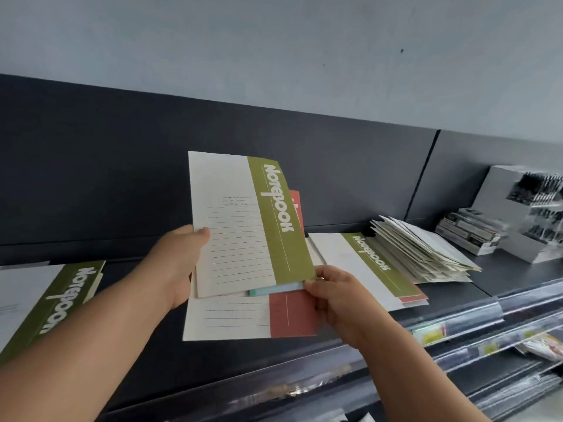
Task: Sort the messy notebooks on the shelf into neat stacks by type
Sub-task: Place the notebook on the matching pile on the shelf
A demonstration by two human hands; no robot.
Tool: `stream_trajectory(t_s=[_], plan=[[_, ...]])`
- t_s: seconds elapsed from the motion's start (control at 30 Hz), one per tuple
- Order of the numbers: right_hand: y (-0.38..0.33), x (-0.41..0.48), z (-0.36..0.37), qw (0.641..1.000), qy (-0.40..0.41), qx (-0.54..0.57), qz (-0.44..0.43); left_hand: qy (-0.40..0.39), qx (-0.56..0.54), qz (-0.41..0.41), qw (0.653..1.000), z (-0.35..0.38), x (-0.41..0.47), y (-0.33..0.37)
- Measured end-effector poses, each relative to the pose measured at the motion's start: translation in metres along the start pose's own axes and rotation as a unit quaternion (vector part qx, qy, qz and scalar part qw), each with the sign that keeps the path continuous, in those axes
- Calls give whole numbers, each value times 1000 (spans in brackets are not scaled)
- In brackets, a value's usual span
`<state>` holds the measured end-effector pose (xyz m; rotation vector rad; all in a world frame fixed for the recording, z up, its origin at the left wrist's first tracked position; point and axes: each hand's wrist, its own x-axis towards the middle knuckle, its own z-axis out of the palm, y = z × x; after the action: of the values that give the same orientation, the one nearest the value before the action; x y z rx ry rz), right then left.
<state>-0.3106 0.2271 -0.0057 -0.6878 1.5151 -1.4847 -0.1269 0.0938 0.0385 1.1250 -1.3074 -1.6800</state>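
**Mixed notebooks in hand, ready to split by colour**

The left hand [179,263] grips the left edge of a green notebook [243,226], thumb on the cover. The right hand [332,296] curls round the right edge of a red notebook [283,315] behind it, fingertips up at the green one's lower corner. A teal notebook [274,290] peeks out between the two. All three are held above the shelf [487,281].

These look thin, light and floppy, with smooth covers likely to slide apart, so a pinch along an edge or near the spine should serve best.

Beyond, a green stack [51,300] lies at the left and another [374,263] at the right, red showing beneath it. Slumped papers [426,254] and boxes [533,208] sit further right.
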Motion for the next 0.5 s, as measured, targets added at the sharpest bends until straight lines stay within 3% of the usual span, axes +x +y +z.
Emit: stream_trajectory(t_s=[0.17,0.37,0.5], plan=[[2,24,17,999,8,28,14,35,9,26,999,-27,11,11],[-7,52,18,991,99,88,33,90,7,47,995,-77,24,26],[-8,68,23,988,141,39,42,96,2,47,994,-95,31,28]])
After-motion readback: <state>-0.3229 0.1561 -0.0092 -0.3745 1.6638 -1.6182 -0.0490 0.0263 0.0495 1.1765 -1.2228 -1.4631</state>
